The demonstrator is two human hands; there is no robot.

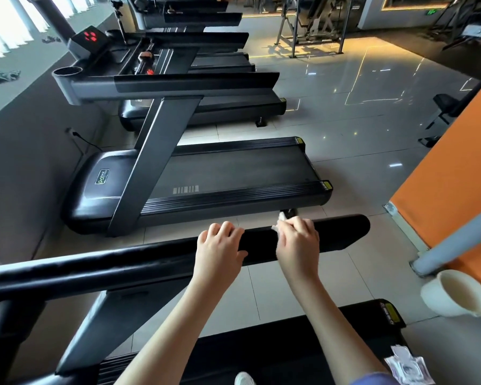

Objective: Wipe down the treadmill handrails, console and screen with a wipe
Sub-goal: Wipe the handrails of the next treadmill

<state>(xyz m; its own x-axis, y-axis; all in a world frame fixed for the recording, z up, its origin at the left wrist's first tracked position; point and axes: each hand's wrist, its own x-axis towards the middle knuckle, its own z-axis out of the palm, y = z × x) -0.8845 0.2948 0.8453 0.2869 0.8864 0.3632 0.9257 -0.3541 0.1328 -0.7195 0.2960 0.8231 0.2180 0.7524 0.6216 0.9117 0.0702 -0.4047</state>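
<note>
A black padded handrail of the treadmill I stand on runs across the view from lower left to right. My left hand rests on top of it, fingers curled over the far side. Just to the right, my right hand grips the rail with a white wipe bunched under its fingers; only a small corner of the wipe shows. The console and screen of this treadmill are out of view.
A wipe packet lies on the treadmill deck at lower right. A white cup sits at right, near an orange wall and a grey pole. More treadmills line up beyond on the tiled floor.
</note>
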